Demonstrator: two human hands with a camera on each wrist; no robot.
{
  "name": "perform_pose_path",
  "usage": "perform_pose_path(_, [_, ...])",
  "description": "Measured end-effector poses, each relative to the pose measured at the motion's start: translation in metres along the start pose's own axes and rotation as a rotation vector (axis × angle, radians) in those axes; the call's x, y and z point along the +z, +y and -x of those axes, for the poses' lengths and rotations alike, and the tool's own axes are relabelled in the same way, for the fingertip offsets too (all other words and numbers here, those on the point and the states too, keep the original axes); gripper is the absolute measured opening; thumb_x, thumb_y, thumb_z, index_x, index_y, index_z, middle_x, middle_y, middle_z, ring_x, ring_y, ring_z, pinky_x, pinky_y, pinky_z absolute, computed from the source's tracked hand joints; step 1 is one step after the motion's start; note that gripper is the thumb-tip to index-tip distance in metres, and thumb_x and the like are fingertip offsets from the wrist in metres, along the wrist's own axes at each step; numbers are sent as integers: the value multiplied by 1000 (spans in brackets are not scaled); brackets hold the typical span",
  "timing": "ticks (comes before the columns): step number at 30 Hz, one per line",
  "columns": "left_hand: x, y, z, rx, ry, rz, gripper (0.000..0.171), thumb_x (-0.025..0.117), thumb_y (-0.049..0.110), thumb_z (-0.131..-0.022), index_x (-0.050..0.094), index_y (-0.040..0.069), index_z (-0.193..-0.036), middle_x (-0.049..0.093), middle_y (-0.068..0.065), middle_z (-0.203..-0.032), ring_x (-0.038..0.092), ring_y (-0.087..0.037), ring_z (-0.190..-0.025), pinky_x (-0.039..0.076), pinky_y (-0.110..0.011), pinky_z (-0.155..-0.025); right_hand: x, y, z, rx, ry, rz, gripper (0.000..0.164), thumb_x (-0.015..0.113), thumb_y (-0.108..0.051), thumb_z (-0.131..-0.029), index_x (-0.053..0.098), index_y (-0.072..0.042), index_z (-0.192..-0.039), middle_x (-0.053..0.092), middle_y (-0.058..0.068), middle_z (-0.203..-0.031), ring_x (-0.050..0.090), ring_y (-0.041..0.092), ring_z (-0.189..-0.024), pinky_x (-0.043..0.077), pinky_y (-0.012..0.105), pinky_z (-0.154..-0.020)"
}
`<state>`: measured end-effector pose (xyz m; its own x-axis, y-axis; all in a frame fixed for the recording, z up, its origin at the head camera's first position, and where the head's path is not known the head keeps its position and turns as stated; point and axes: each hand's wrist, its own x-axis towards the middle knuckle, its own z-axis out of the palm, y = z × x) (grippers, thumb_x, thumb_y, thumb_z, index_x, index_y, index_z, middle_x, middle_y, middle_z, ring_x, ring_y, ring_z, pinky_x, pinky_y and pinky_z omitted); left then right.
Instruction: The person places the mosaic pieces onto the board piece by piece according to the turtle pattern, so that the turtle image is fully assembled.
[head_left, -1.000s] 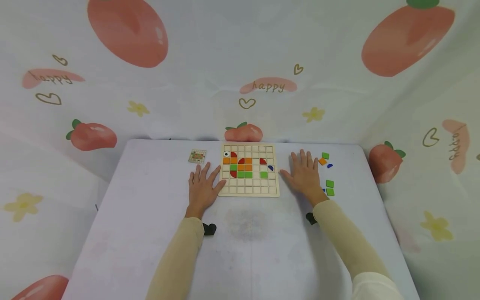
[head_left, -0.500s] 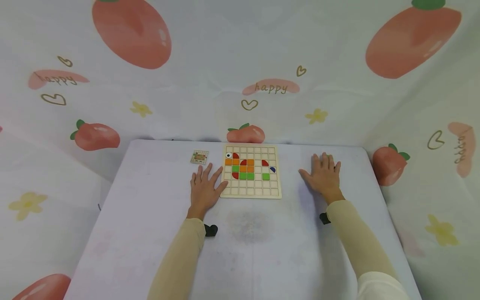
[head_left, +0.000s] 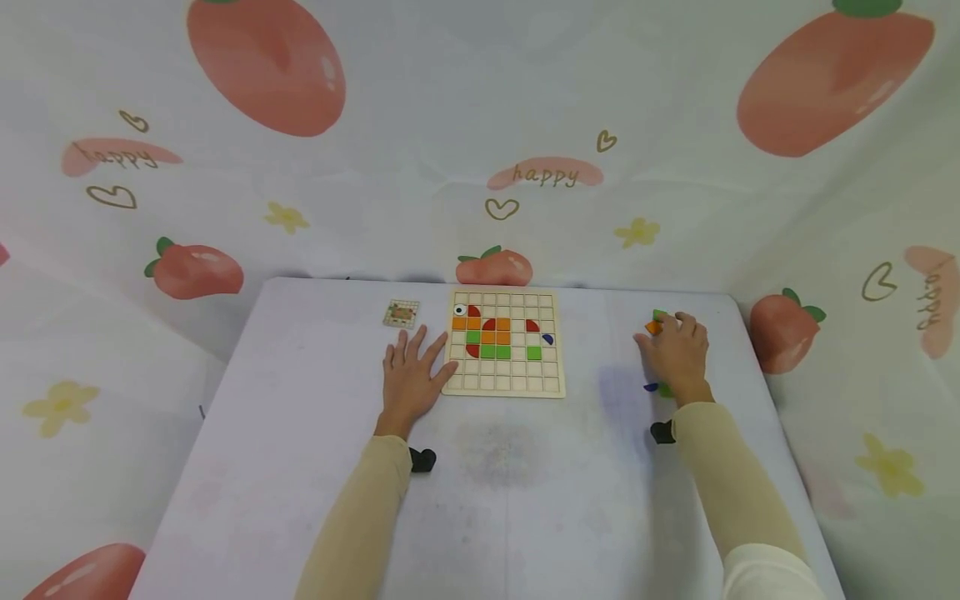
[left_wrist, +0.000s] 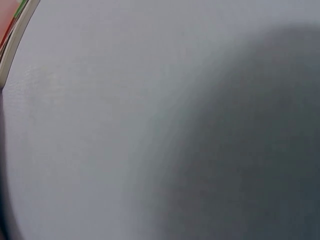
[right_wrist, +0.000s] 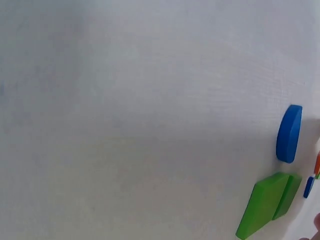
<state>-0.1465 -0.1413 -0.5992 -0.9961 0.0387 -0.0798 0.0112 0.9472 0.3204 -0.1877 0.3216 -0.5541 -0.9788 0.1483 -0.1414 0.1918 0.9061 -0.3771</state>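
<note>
A square wooden grid board [head_left: 504,388] lies at the back middle of the table, with red, orange, green, blue and white eye-marked pieces set in its cells. My left hand [head_left: 411,383] rests flat at its left side, fingers spread, the thumb over the board's edge. On the right, my right hand [head_left: 677,354] is low over loose pieces, thumb apart from its bent fingers. Near it lie an orange square [head_left: 653,328], a green square [head_left: 659,315] and a blue half-round piece [head_left: 650,387]. The right wrist view shows green squares [right_wrist: 263,205] and a blue piece [right_wrist: 289,134]; the hand partly covers others.
A small picture card [head_left: 401,313] lies left of the board. The white table [head_left: 510,508] meets a patterned cloth wall [head_left: 420,242] right behind the board. Only a board corner [left_wrist: 17,37] and bare table show in the left wrist view.
My right hand has moved right, from beside the board to over the loose pieces, and its fingers have bent. The left hand stays in place. The head view has shifted slightly.
</note>
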Motion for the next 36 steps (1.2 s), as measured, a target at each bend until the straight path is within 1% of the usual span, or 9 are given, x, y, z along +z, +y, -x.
perform_pose_path(5, [-3, -1, 2, -6, -10, -5, 69, 36, 73, -98, 27, 44, -160, 13, -1, -173, -1, -35, -162, 4, -62, -129, 1, -1, 0, 27, 11, -17, 62, 55, -39, -104, 43, 10, -139, 23, 39, -155, 18, 59, -141, 19, 71, -117])
perform_pose_path(8, [-3, 1, 2, -7, -15, 10, 69, 38, 72, -98, 28, 43, -160, 14, -2, -173, -1, -35, -162, 4, -62, -129, 1, -1, 0, 24, 19, -30, 54, 55, -35, -104, 48, 11, -133, 25, 38, -154, 20, 59, -140, 21, 70, -115])
perform_pose_path(12, [-1, 1, 2, -11, -7, 0, 68, 38, 71, -98, 28, 43, -160, 14, -2, -173, -1, -35, -162, 4, -62, -129, 1, -5, -1, 12, 29, -51, 43, 55, -28, -104, 56, 10, -124, 30, 38, -151, 23, 58, -140, 25, 69, -113])
perform_pose_path(16, [0, 0, 1, -2, 1, -1, 69, 36, 73, -98, 28, 43, -160, 14, -1, -173, -1, -35, -162, 4, -62, -129, 0, -9, 0, -7, 37, -79, 38, 57, -24, -104, 60, 10, -120, 35, 38, -148, 25, 56, -139, 26, 69, -111])
perform_pose_path(22, [0, -2, 0, 2, 5, -15, 69, 34, 75, -97, 28, 45, -159, 15, 0, -173, 1, -35, -162, 6, -61, -128, -2, -15, 2, -65, 54, -111, 37, 59, -25, -103, 61, 7, -120, 40, 37, -144, 28, 56, -135, 25, 70, -107])
perform_pose_path(27, [-2, -2, -1, 8, 3, -5, 69, 35, 74, -97, 28, 45, -159, 15, -1, -173, 1, -35, -162, 6, -62, -128, -3, -28, 0, -80, 50, -110, 39, 60, -27, -102, 64, 5, -123, 52, 33, -138, 38, 54, -128, 28, 68, -105])
perform_pose_path(31, [-1, -2, 0, 2, -3, -10, 69, 35, 74, -97, 27, 45, -160, 15, -1, -173, 0, -35, -162, 6, -62, -128, 4, -39, -3, -92, 26, -151, 41, 61, -28, -101, 64, 4, -127, 61, 28, -133, 43, 51, -126, 27, 67, -109])
perform_pose_path(34, [-1, -1, 0, -2, -5, -8, 69, 36, 74, -97, 27, 45, -160, 15, -1, -173, 0, -35, -162, 5, -62, -129, 10, -47, -5, -119, 15, -160, 41, 60, -27, -102, 62, 4, -129, 62, 26, -132, 46, 49, -128, 28, 66, -114])
perform_pose_path(36, [-2, -1, 0, -2, -8, -6, 69, 35, 74, -98, 27, 44, -160, 14, -1, -173, 0, -35, -162, 5, -62, -128, 14, -52, -5, -120, 18, -174, 40, 61, -26, -102, 63, 3, -129, 62, 26, -132, 48, 46, -127, 32, 63, -114])
